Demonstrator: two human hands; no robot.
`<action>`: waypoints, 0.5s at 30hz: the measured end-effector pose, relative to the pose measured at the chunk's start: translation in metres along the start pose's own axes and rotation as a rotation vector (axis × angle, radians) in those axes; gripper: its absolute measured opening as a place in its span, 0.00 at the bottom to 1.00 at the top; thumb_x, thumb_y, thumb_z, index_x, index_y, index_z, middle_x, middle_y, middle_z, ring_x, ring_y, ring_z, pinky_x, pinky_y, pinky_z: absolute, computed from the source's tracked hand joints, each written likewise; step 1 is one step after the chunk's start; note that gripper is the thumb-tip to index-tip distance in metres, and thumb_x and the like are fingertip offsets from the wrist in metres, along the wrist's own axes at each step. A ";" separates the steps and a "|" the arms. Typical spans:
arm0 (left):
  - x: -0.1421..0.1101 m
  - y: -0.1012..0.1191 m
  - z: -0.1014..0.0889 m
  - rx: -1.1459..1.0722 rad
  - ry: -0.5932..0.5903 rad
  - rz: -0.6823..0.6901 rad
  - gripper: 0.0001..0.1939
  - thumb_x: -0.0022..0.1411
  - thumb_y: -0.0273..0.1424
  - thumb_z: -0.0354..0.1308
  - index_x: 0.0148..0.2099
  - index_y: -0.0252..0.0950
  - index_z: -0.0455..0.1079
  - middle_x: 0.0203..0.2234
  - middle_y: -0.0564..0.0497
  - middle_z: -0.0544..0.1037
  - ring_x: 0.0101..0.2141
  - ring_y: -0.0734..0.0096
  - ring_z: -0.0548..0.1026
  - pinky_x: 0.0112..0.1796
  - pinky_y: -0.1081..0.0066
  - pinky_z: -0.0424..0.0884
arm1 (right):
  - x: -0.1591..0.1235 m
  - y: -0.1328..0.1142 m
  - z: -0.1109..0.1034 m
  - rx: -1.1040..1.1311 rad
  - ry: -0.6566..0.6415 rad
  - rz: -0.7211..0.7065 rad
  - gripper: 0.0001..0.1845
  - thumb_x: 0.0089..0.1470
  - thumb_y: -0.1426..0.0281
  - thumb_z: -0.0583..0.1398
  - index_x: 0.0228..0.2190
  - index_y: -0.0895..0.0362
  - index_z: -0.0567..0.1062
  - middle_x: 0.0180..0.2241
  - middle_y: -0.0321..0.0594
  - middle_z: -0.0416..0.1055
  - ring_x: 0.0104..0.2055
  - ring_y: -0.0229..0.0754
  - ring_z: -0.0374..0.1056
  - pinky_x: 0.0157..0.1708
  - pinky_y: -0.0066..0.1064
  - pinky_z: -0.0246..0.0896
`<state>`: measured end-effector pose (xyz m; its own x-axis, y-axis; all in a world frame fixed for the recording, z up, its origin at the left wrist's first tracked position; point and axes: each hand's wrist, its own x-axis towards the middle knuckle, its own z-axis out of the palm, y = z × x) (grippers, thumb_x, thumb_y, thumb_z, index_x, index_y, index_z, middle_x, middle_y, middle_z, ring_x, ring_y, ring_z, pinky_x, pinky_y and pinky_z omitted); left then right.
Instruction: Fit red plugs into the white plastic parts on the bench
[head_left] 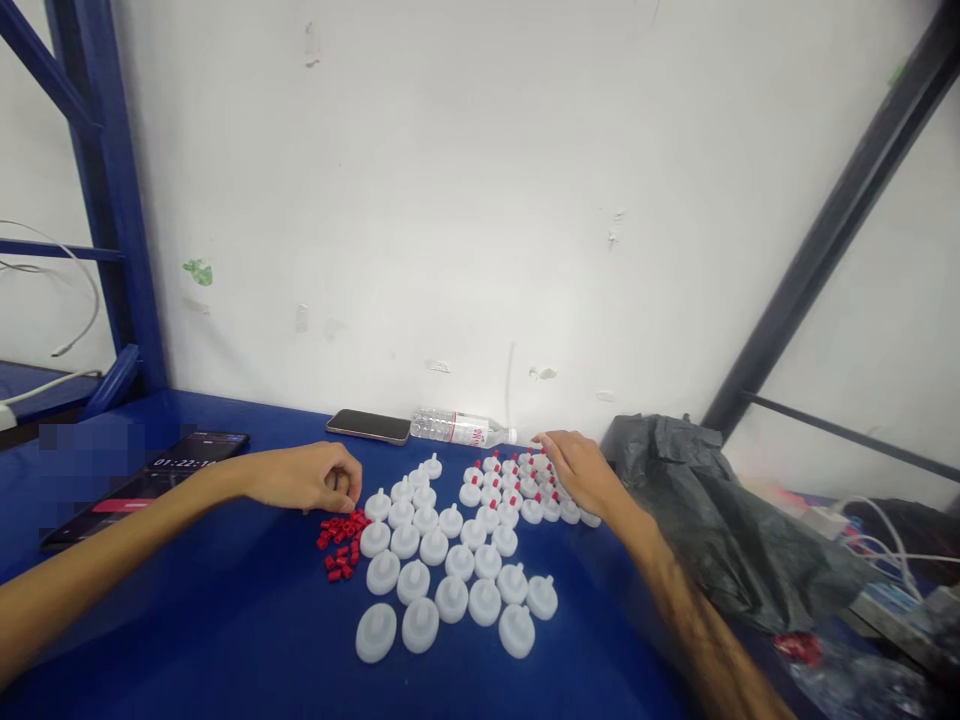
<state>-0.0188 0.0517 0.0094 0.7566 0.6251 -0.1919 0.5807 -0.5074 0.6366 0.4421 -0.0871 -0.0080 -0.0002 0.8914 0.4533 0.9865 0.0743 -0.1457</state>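
My left hand (322, 478) reaches down over a small pile of red caps (343, 545). Its fingers are curled and pinched at the pile's far edge; whatever sits between the fingertips is hidden. My right hand (581, 468) extends over a cluster of white nozzle lids fitted with red tips (491, 497), fingers stretched forward and covering part of it. Between the hands and nearer to me stand several white nozzle lids without red tips (433, 546), mostly with the spout upward. One white lid (376, 633) at the near left shows no clear spout.
A phone with a running timer (180, 465) lies at the left, and another phone (369, 426) by the wall. Next to it lies a clear plastic bottle (461, 428). A dark plastic bag (720, 510) bunches at the right. Blue frame posts (112, 200) rise at the left.
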 end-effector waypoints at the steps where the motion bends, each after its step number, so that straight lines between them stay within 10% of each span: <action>1: 0.000 0.000 0.000 -0.003 -0.001 0.001 0.18 0.59 0.50 0.75 0.38 0.40 0.87 0.26 0.52 0.83 0.30 0.60 0.76 0.33 0.68 0.71 | 0.000 -0.005 0.000 0.007 0.009 -0.033 0.28 0.91 0.67 0.49 0.56 0.53 0.91 0.62 0.54 0.94 0.68 0.59 0.88 0.74 0.51 0.78; 15: 0.003 -0.001 0.004 -0.010 -0.001 0.063 0.20 0.61 0.53 0.78 0.40 0.40 0.89 0.28 0.50 0.86 0.32 0.59 0.80 0.36 0.66 0.72 | 0.016 -0.121 0.058 0.037 -0.056 -0.480 0.19 0.92 0.65 0.60 0.70 0.41 0.89 0.68 0.39 0.94 0.73 0.53 0.88 0.78 0.58 0.82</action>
<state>-0.0164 0.0514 0.0047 0.7917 0.5917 -0.1523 0.5291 -0.5394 0.6551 0.3128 -0.0557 -0.0342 -0.4640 0.7752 0.4287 0.8663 0.4982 0.0367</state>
